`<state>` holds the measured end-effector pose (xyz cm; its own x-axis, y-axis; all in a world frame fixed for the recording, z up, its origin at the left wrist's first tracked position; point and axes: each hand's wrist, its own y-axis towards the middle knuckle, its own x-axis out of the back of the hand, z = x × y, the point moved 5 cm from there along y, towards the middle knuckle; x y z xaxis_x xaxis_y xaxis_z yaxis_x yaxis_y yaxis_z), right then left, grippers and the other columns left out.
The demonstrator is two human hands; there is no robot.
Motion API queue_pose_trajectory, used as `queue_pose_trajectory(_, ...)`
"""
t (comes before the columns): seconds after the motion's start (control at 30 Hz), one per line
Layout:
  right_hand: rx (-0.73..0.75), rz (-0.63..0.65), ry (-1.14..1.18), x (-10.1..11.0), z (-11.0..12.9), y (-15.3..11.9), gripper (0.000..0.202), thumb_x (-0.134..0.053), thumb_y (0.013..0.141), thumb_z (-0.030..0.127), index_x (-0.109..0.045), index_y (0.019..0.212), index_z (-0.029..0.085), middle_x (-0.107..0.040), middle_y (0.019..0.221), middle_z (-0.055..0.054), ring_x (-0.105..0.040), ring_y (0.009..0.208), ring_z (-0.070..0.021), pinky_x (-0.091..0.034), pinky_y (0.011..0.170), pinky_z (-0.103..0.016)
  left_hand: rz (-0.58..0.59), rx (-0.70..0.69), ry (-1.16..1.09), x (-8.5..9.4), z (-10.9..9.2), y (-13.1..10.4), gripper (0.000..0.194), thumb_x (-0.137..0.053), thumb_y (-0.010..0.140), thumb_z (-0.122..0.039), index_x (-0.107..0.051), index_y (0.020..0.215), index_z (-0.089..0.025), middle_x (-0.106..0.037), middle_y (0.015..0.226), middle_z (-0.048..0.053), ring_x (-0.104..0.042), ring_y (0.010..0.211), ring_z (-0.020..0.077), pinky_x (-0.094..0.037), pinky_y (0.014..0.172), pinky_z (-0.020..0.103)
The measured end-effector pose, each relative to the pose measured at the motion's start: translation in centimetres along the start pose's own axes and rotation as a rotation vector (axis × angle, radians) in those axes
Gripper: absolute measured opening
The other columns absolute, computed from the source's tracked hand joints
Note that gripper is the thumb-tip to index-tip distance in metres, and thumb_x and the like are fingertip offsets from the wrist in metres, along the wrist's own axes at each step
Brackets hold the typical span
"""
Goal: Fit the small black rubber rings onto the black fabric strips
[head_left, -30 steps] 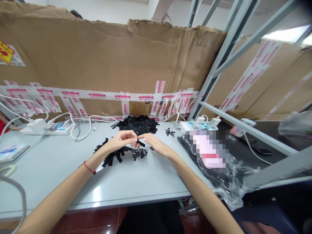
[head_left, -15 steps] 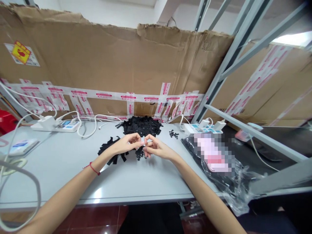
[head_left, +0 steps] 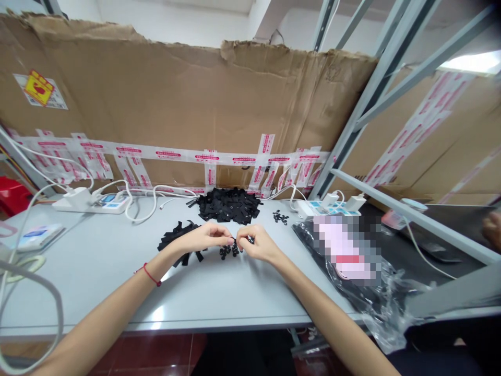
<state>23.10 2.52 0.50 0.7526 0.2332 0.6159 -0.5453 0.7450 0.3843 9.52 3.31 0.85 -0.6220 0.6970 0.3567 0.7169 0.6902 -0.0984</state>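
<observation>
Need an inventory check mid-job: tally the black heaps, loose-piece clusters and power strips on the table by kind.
Strip heaps: 2 (rear heap, front heap)
Small-piece clusters: 2 (front cluster, counted as one; right cluster)
Power strips: 2 (left power strip, right power strip)
Total: 6

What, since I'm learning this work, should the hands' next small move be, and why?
Perhaps draw the right hand slightly back from the left hand: the two nearly meet, fingertip to fingertip, above the loose small black pieces, hiding anything between them, so a small gap might show what is there.
</observation>
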Motion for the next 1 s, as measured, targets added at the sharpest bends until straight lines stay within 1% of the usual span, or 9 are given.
queue_pose_trajectory(0.13,0.059,-0.069,-0.015,-0.5,0.6,0.1,0.028,-0.042,0.083,0.020,-0.038,0.056,0.019,-0.041,0.054,0.003,-0.038,0.054,-0.0101,-0.030,0.055,-0.024,-0.089,-0.029,-0.033,0.1,-0.3,-0.1,0.032,-0.058,0.082,-0.045,-0.064,0.081,-0.013,-0.047,0.065,-0.003,-0.037,0.060,0.0092,-0.028,0.056,0.023)
queue_pose_trajectory(0.23,0.064,-0.112,0.005,-0.7,0.7,0.1,0.030,-0.035,0.091,0.028,-0.035,0.063,0.020,-0.040,0.059,0.003,-0.036,0.056,-0.0108,-0.030,0.056,-0.024,-0.172,-0.030,-0.098,0.4,-0.1,-0.1,0.034,-0.056,0.083,-0.047,-0.062,0.080,-0.014,-0.037,0.060,-0.006,-0.031,0.057,0.0086,-0.024,0.054,0.023)
queue_pose_trajectory(0.37,0.026,-0.130,0.076,-1.0,0.2,0.1,0.031,-0.029,0.096,0.033,-0.036,0.068,0.020,-0.044,0.065,0.002,-0.039,0.060,-0.0118,-0.032,0.060,-0.025,-0.228,-0.042,-0.143,0.4,0.0,-0.1,0.035,-0.056,0.082,-0.049,-0.061,0.080,-0.015,-0.035,0.060,-0.006,-0.030,0.057,0.0087,-0.025,0.054,0.023)
queue_pose_trajectory(0.47,0.023,-0.107,0.115,-1.3,-0.1,0.0,0.034,-0.027,0.096,0.033,-0.041,0.069,0.019,-0.047,0.067,0.001,-0.040,0.061,-0.0122,-0.033,0.061,-0.025,-0.222,-0.025,-0.134,0.0,-0.2,-0.1,0.035,-0.056,0.081,-0.049,-0.062,0.080,-0.014,-0.037,0.061,-0.005,-0.030,0.058,0.0092,-0.023,0.053,0.024)
queue_pose_trajectory(0.57,0.005,-0.078,0.098,-1.4,-0.3,-0.1,0.036,-0.027,0.095,0.032,-0.047,0.069,0.018,-0.049,0.066,0.000,-0.041,0.061,-0.0126,-0.033,0.060,-0.025,-0.212,0.003,-0.117,-0.4,-0.5,-0.2,0.035,-0.056,0.080,-0.049,-0.061,0.078,-0.015,-0.038,0.061,-0.005,-0.031,0.058,0.0097,-0.023,0.053,0.024)
queue_pose_trajectory(0.73,-0.073,-0.067,0.110,-1.7,-0.9,-0.2,0.033,-0.033,0.091,0.028,-0.054,0.069,0.017,-0.052,0.065,0.000,-0.042,0.060,-0.0131,-0.033,0.061,-0.025,-0.240,0.028,-0.112,-0.7,-0.7,-0.2,0.034,-0.056,0.079,-0.050,-0.058,0.072,-0.016,-0.038,0.061,-0.005,-0.032,0.058,0.0098,-0.025,0.053,0.024)
queue_pose_trajectory(0.8,-0.121,-0.086,0.129,-1.8,-1.3,-0.2,0.031,-0.035,0.089,0.027,-0.052,0.065,0.018,-0.050,0.062,0.000,-0.040,0.060,-0.0129,-0.033,0.059,-0.025,-0.260,0.050,-0.119,-0.7,-0.6,-0.1,0.035,-0.057,0.077,-0.051,-0.057,0.071,-0.016,-0.037,0.060,-0.005,-0.031,0.057,0.0097,-0.024,0.052,0.024)
queue_pose_trajectory(0.9,-0.169,-0.137,0.188,-1.8,-1.8,-0.2,0.029,-0.037,0.086,0.027,-0.045,0.060,0.019,-0.041,0.058,0.002,-0.034,0.057,-0.0119,-0.029,0.056,-0.024,-0.266,0.086,-0.124,-0.7,-0.3,-0.1,0.036,-0.057,0.076,-0.053,-0.055,0.071,-0.017,-0.038,0.061,-0.004,-0.029,0.055,0.0094,-0.022,0.050,0.024)
queue_pose_trajectory(1.0,-0.192,-0.126,0.226,-1.9,-2.0,-0.1,0.028,-0.040,0.083,0.029,-0.036,0.057,0.019,-0.033,0.057,0.004,-0.029,0.057,-0.0106,-0.025,0.055,-0.024,-0.253,0.108,-0.105,-0.5,-0.1,-0.1,0.034,-0.055,0.076,-0.050,-0.054,0.067,-0.017,-0.039,0.060,-0.004,-0.029,0.055,0.0094,-0.022,0.050,0.023)
